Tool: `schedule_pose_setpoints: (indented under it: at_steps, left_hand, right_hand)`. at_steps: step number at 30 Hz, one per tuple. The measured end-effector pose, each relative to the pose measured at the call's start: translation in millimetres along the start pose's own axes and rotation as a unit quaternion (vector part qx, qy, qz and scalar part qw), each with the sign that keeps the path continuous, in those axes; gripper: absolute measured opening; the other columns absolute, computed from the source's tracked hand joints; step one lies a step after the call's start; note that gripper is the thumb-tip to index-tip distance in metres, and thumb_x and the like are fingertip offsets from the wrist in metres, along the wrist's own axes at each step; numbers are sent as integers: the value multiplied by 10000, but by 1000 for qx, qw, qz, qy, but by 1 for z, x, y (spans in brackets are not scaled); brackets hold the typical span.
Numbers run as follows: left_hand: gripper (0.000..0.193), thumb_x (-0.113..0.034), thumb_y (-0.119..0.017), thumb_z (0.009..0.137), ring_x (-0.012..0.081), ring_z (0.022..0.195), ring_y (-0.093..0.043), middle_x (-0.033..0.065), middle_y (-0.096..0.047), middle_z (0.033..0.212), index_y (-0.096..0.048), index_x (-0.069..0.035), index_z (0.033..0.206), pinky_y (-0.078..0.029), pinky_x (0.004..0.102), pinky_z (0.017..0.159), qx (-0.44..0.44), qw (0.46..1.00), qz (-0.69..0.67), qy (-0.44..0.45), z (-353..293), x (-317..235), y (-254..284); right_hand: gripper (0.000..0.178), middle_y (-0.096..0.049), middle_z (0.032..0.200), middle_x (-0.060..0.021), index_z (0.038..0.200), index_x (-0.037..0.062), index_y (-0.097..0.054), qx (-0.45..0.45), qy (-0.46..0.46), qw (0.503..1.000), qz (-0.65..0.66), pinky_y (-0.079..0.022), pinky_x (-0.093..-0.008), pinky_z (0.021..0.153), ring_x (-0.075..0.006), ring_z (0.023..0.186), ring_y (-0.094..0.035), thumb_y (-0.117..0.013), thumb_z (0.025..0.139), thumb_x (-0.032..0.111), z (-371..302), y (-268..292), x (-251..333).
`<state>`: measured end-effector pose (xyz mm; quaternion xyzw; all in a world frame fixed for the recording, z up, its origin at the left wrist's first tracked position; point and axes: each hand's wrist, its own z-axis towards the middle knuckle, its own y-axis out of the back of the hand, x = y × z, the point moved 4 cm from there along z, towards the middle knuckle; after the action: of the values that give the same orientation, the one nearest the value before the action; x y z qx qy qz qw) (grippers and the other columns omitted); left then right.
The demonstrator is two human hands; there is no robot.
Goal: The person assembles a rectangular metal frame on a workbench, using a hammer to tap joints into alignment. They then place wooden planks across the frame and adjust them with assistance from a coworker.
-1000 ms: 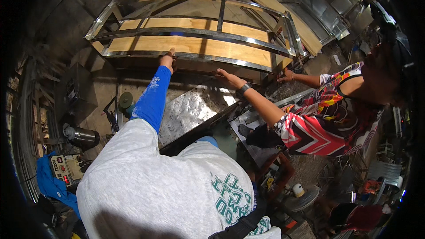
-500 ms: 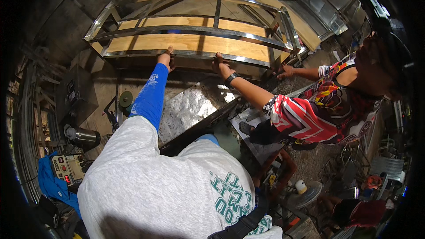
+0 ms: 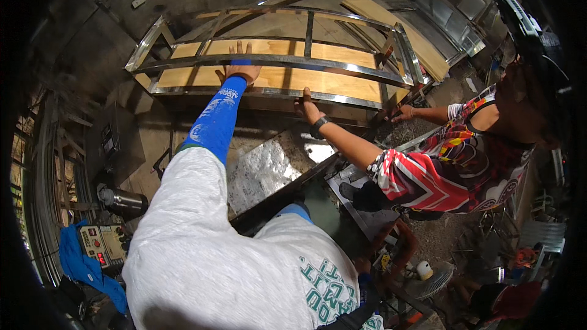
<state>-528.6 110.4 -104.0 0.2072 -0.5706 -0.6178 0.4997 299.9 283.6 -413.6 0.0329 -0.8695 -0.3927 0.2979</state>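
A long metal frame (image 3: 342, 68) of shiny square bars, with a pale wooden panel (image 3: 287, 79) inside it, lies ahead of me. My left hand (image 3: 243, 72), in a blue sleeve, reaches over the near lower bar and under the upper one. Its fingers are spread on the wood, partly hidden by the upper bar. My right hand (image 3: 362, 265) barely shows low beside my shirt; its fingers are hidden. A co-worker at my right has one hand (image 3: 309, 110) on the near bar and the other hand (image 3: 402, 113) by the frame's right end.
A metal-topped surface (image 3: 263, 168) lies between me and the frame. To the left are a steel flask-like container (image 3: 122, 200), a control box (image 3: 104, 244) with dials and a blue cloth (image 3: 85, 269). A fan (image 3: 431, 280) stands at lower right; a loose plank (image 3: 403, 36) lies behind.
My left hand has let go of the near lower bar and moved forward, its fingers now spread on the panel. The co-worker's hands stay at the frame. The whole view has shifted slightly.
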Motion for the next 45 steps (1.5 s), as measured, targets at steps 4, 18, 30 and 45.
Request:
schedule_pose_setpoints:
  at_steps: [4, 18, 30, 45]
  left_hand:
    - [825, -709, -311, 983, 292, 1563, -137, 64, -167, 1697, -226, -196, 1623, -70, 685, 1210, 139, 970, -174, 93, -32, -31, 25]
    - [862, -748, -269, 973, 320, 1574, -76, 79, -111, 1710, -180, -202, 1635, -60, 677, 1207, 51, 981, -175, 64, 38, -20, 22]
    - [820, -689, -296, 1003, 320, 1557, -161, 80, -218, 1685, -275, -132, 1604, -92, 638, 1226, 22, 981, -173, 80, 14, -21, -19]
    - [684, -556, -389, 1019, 291, 1536, -241, 35, -263, 1674, -360, -150, 1569, -207, 556, 1228, 50, 989, -142, 10, 19, -30, -18]
  right_hand:
    - [186, -750, 1015, -167, 978, 103, -764, 2, -153, 971, 185, -560, -445, 775, -350, 921, -717, -627, 910, 209, -29, 13, -10]
    - [228, -736, 1055, -164, 1045, 117, -727, -44, -46, 997, -37, -559, -456, 761, -342, 963, -709, -640, 880, 249, -5, -113, -145]
    - [234, -723, 935, -239, 959, 56, -753, -3, 119, 966, -230, -572, -431, 746, -299, 847, -726, -680, 866, 258, -20, 17, 4]
    - [332, -737, 1010, -228, 988, 42, -767, -43, -23, 997, -64, -571, -446, 767, -329, 859, -732, -711, 835, 331, 1, -9, 19]
